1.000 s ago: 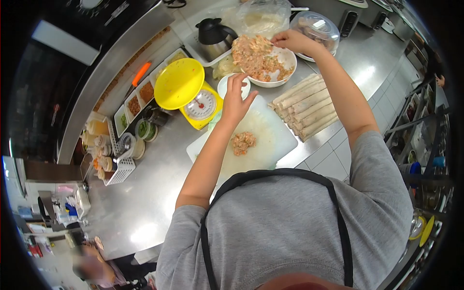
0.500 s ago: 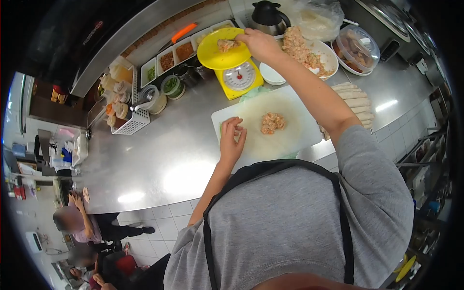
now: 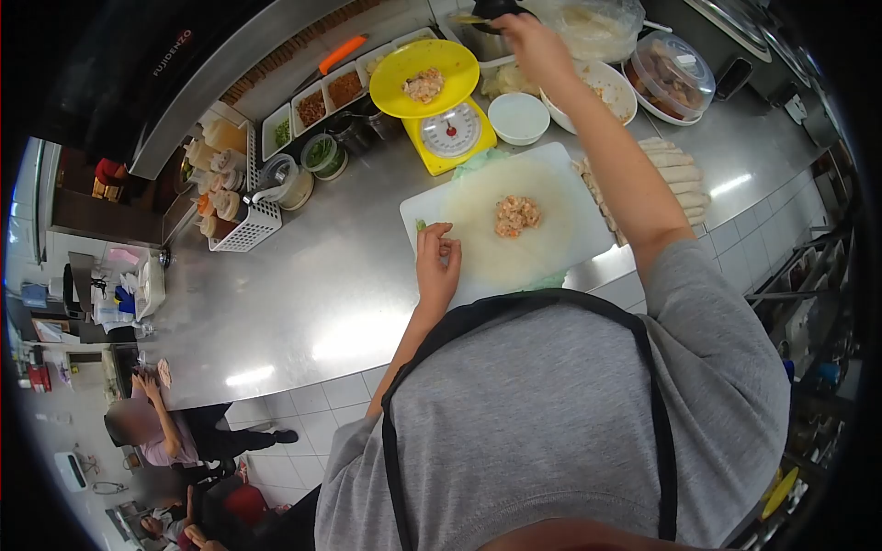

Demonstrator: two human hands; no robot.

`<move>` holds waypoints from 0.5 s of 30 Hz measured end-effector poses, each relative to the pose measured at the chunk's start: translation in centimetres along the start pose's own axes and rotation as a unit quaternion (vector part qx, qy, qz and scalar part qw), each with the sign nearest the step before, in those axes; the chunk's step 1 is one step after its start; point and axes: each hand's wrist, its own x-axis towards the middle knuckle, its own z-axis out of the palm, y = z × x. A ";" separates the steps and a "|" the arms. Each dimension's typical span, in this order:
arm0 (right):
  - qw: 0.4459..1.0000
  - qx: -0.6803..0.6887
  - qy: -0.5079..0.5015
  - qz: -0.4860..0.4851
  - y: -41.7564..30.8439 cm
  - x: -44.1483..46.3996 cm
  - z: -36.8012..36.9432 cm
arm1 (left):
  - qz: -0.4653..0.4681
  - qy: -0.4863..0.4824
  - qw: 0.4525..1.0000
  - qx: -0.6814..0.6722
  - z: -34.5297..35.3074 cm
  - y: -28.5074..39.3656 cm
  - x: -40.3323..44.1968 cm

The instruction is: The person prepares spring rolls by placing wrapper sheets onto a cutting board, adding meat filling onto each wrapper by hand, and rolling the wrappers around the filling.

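- Two hands from where I stand, well apart: the left hand (image 3: 437, 262) at the left edge of the board (image 3: 574, 216), the right hand (image 3: 536, 44) far forward by the kettle (image 3: 496, 9).
- Left: fingers loosely bent, half spread.
- Right: narrowed round what looks like a utensil (image 3: 467, 18).
- Mince (image 3: 517, 216) sits on the board, just right of the left hand.
- Left of the right hand, the scale (image 3: 450, 133) bears a second lump (image 3: 424, 85) in its dish (image 3: 389, 83).
- Below the right hand, a cup (image 3: 519, 119) stands on the tabletop (image 3: 303, 275).
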 end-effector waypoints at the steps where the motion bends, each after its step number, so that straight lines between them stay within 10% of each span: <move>1: 1.000 -0.004 -0.001 -0.005 1.7 -0.4 -0.7 | -0.002 -0.002 1.000 0.000 -0.1 -0.1 0.0; 15: 0.939 -0.275 -0.136 0.153 14.7 -8.5 -10.7 | 0.097 -0.005 0.995 0.016 1.5 2.8 2.8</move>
